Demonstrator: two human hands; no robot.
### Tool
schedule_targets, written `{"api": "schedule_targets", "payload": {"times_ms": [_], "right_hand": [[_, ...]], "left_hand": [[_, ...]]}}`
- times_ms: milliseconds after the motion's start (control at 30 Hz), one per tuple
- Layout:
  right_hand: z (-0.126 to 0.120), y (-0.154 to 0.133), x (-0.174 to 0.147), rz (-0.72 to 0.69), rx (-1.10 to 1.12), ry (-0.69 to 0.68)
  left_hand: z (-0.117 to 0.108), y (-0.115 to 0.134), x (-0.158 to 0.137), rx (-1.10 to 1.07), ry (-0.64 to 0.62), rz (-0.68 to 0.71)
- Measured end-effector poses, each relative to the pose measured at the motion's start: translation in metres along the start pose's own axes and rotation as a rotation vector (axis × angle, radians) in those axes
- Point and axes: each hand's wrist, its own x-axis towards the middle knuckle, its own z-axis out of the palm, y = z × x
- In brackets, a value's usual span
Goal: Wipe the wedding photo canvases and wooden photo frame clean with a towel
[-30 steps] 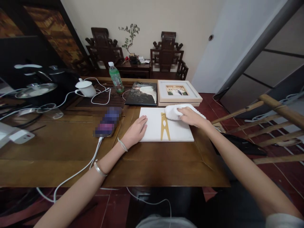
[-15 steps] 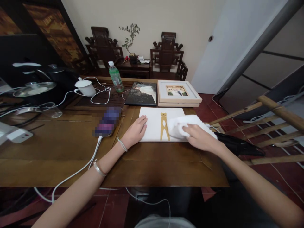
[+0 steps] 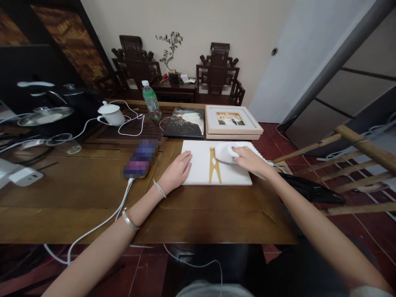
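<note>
A flat white board [image 3: 198, 171] lies near the table's front edge. On its face is a gold, cat-headed shape with two long legs [image 3: 213, 167]. My left hand [image 3: 177, 169] rests flat at the board's left edge, fingers stretched out. My right hand [image 3: 249, 159] is closed around a bunched white cloth [image 3: 225, 152], which lies against the upper right part of the board, beside the cat shape's head. Part of the cloth hangs behind my right hand. Whether the gold shape is fixed to the board, I cannot tell.
Behind the board sit a dark photo panel [image 3: 185, 122] and stacked pale picture frames [image 3: 233, 121]. A phone [image 3: 139, 161] with a cable is on the left. Farther back stand a green bottle [image 3: 151, 101], a white lidded cup [image 3: 111, 114] and a pot [image 3: 46, 119]. A wooden chair [image 3: 365, 144] stands right.
My right hand has moved the cloth away from me and slightly left, up toward the cat shape's head, uncovering the board's lower right corner. My left hand stays in place.
</note>
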Motion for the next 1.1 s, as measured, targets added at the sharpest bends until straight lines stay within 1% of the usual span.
{"api": "schedule_targets", "payload": {"times_ms": [67,133,200,267,367,467,600,667,733,833,933,1033,1100], "right_hand": [[0.003,0.000,0.023,0.032,0.042,0.061],[0.007,-0.005,0.039,0.043,0.061,0.090],[0.014,-0.015,0.046,0.033,0.064,0.087],[0.023,-0.029,0.043,0.010,0.065,0.077],[0.039,-0.049,0.021,-0.064,0.045,0.046],[0.049,-0.068,-0.015,-0.152,0.016,-0.002],[0.045,-0.090,-0.062,-0.238,0.047,-0.078],[0.041,-0.097,-0.074,-0.257,0.057,-0.118],[0.039,-0.098,-0.075,-0.250,0.052,-0.132],[0.041,-0.090,-0.057,-0.210,0.014,-0.101],[0.042,-0.077,-0.022,-0.152,-0.058,-0.050],[0.038,-0.068,0.016,-0.082,-0.114,0.000],[0.035,-0.066,0.035,-0.042,-0.132,0.023]], "left_hand": [[-0.001,0.000,0.000,0.006,-0.011,-0.002],[-0.001,0.000,0.000,0.008,-0.018,-0.003],[-0.001,0.000,0.000,0.007,-0.018,-0.003],[0.000,-0.001,0.000,0.000,-0.008,-0.003],[0.000,-0.001,0.000,-0.012,0.000,-0.001],[0.001,0.000,0.000,-0.010,-0.005,-0.005],[0.002,0.000,0.000,0.007,0.001,-0.007],[0.003,0.000,0.000,0.010,0.003,-0.003],[0.004,-0.001,0.000,0.011,0.005,-0.001],[0.003,-0.001,0.000,0.005,0.004,-0.001],[0.002,0.000,0.000,0.006,-0.003,-0.004],[0.000,0.001,0.000,0.011,-0.015,-0.006],[-0.001,0.001,0.000,0.002,-0.020,-0.006]]}}
